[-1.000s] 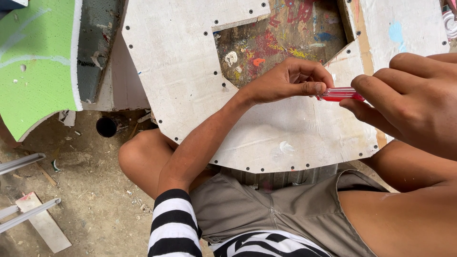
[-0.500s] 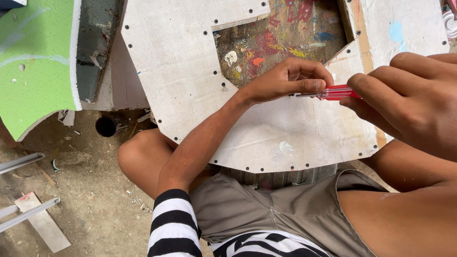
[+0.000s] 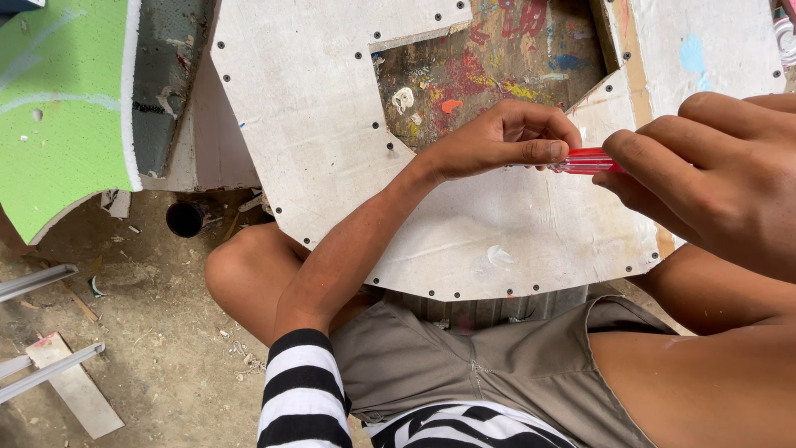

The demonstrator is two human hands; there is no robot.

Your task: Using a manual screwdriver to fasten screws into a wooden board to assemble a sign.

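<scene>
A whitish cut-out board [image 3: 315, 108] with small dark holes along its edges lies across my lap, over a paint-stained surface [image 3: 497, 66]. My right hand [image 3: 713, 178] grips the red transparent handle of a screwdriver [image 3: 584, 162] held level above the board. My left hand [image 3: 506, 141] pinches the screwdriver's shaft end with thumb and fingers. The tip is hidden under my left fingers.
A green foam-edged panel [image 3: 58, 116] leans at the left. A small dark round opening [image 3: 184, 219] shows on the dirt ground [image 3: 149, 348] below it. Metal strips [image 3: 33, 282] and a flat wooden piece [image 3: 70, 386] lie at the lower left. My knees flank the board.
Both hands stay on the screwdriver in nearly the same place; my left fingers have shifted slightly on the shaft.
</scene>
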